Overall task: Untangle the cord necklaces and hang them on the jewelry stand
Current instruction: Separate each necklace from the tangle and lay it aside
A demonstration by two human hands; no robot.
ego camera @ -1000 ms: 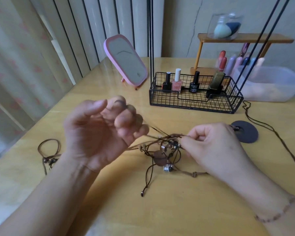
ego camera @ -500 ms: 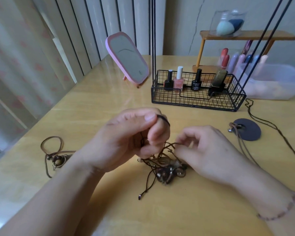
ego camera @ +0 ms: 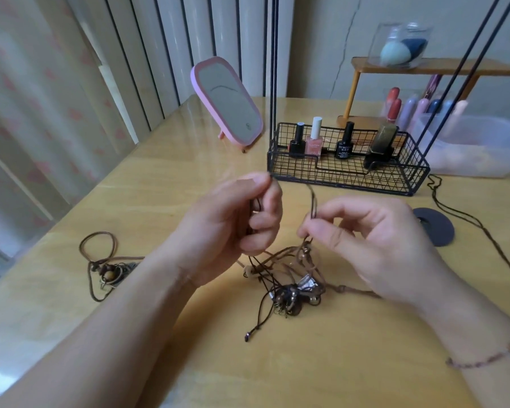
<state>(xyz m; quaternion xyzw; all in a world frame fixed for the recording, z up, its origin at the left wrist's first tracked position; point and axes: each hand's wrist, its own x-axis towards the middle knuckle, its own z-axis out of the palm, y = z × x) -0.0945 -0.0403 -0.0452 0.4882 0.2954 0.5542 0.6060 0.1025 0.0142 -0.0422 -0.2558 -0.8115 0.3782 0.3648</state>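
Above the yellow wooden table [ego camera: 336, 363], the left hand [ego camera: 233, 228] and right hand [ego camera: 374, 242] each pinch brown cords raised from the tangled brown cord necklaces [ego camera: 289, 287] lying at their six o'clock.

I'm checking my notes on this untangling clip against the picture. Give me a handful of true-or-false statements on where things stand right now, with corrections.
1. Both hands pinch cord above the tangle. True: left hand, right hand, tangle.
2. The pink mirror lies flat on the table. False: it stands tilted on its foot.
3. A separate necklace lies left of the left forearm. True.
4. The wire basket is empty. False: it holds nail polish bottles.
5. The dark round disc is in the right hand. False: it lies on the table.
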